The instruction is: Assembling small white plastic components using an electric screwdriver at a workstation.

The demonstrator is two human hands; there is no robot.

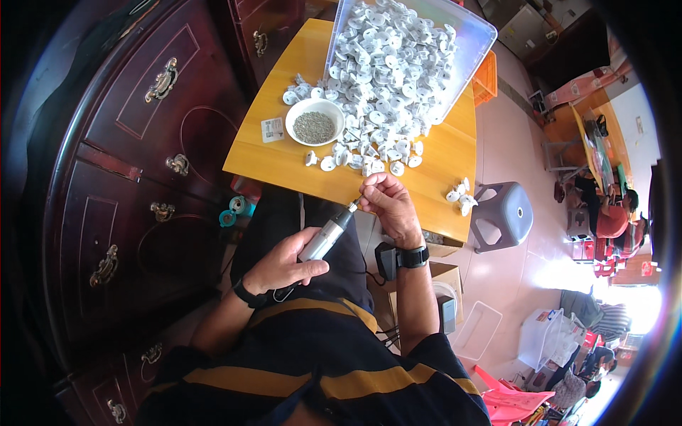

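L hand (290,263), lower ctr of frame, is gripping a silver-&-black power driver (327,240), fingers clamped around the barrel. Driver is tilting up & to the right, tip pointing at approx frame ctr. R hand (391,202), just right of ctr by the desk's (266,160) near edge, is holding thumb & fingertips together at the driver's tip; can't tell what's btwn them.

White plastic parts (394,64) are filling a clear bin (469,42) at top ctr, w/ loose ones lying on the desk below it. A few white pcs (462,196) are sitting at the desk's corner, right of ctr, near a grey stool (515,206). White bowl (290,129) w/ small silvery bits (312,128) is sitting upper ctr-left, small card (272,130) lying just beside it.
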